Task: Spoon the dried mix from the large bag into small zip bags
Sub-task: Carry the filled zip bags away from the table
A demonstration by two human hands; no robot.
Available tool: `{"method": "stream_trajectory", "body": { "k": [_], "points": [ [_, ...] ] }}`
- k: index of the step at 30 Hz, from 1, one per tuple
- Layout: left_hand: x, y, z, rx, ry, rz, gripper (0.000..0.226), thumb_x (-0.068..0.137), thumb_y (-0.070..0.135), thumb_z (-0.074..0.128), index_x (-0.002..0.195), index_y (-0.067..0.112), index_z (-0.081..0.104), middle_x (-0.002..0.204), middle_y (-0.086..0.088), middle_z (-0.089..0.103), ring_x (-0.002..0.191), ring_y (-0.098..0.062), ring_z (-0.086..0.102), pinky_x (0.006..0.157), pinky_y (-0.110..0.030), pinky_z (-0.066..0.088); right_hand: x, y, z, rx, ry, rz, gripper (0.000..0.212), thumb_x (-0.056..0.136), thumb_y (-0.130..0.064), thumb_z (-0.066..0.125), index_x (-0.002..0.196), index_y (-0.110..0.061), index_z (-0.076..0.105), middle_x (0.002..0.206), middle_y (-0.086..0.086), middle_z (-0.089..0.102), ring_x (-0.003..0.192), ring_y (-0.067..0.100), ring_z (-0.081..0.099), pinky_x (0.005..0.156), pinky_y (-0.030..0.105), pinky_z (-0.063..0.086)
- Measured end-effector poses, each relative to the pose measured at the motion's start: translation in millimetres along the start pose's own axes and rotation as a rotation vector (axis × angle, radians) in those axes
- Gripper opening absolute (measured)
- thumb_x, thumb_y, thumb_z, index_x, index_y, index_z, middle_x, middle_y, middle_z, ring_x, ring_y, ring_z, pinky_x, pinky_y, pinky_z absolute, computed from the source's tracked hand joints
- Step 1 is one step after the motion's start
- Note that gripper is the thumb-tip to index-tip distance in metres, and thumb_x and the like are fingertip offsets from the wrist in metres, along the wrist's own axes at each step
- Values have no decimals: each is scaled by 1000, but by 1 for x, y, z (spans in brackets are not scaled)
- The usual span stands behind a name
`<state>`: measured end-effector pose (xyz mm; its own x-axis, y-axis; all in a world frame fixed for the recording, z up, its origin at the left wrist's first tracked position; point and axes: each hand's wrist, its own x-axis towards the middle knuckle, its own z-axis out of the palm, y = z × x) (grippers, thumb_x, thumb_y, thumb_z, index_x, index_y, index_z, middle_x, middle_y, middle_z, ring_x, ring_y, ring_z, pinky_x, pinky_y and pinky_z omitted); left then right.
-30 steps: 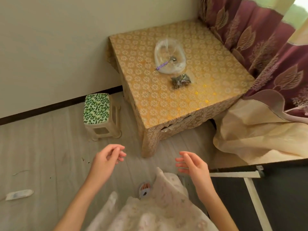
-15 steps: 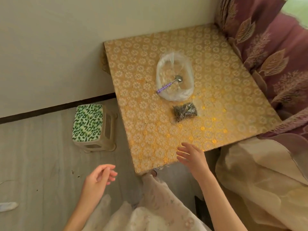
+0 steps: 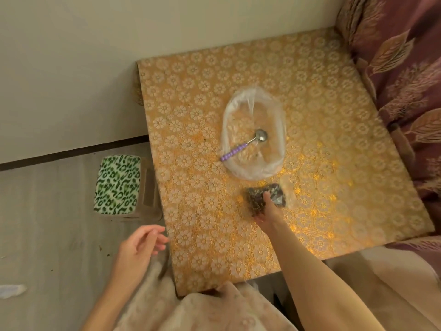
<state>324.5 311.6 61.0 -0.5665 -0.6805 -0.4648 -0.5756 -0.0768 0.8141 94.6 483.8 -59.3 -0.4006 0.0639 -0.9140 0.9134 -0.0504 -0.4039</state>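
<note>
Here, one large bag, one spoon, one small zip bag.

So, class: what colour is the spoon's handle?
Purple, and beaded, on the spoon lying in the large bag; the head view shows it.

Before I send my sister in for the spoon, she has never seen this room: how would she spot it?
Find the low table with the gold flowered cloth, set in the corner by the curtain. Near its middle lies a clear plastic bag, spread open. The spoon lies in it: a round metal bowl on a purple beaded handle, the only purple thing on the table.
</note>
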Motion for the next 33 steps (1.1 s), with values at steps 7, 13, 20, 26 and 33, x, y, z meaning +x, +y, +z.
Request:
{"method": "stream_trajectory", "body": {
  "k": [7,13,20,26,33],
  "points": [
    [15,11,3,16,-24,-12,22,93,2,48,87,14,65,71,-4,70,65,-9,65,61,-15,51,11,-7,-3,42,-56,67,58,90,-28,63,136,-1,41,130,20,53,115,33,55,88,38,51],
    [24,19,-1,23,-99,41,22,93,2,48,88,15,65,74,-7,69,66,-8,65,62,-15,51,-4,3,-11,39,-65,65,51,86,-22,68,126,1,46,117,16,61,98,25,60,62,32,51],
    [32,13,-16,111,-310,130,22,92,6,49,90,21,65,77,0,71,71,-9,66,63,-13,52,-51,60,-41,121,-18,-81,41,87,-17,66,121,-4,48,116,15,63,102,25,61,85,39,49],
    [47,3,-35,295,-654,232,22,92,6,49,88,21,65,75,-2,70,73,-13,66,61,-12,50,-108,146,-67,262,103,-221,52,81,-21,73,126,-9,50,128,12,58,115,28,57,105,51,40],
    [41,5,-48,443,-920,392,22,93,5,49,87,19,66,74,-4,70,71,-16,66,59,-14,51,-204,265,-73,597,224,-348,47,85,-6,64,129,-13,50,122,9,64,108,28,63,92,45,51]
  ]
}}
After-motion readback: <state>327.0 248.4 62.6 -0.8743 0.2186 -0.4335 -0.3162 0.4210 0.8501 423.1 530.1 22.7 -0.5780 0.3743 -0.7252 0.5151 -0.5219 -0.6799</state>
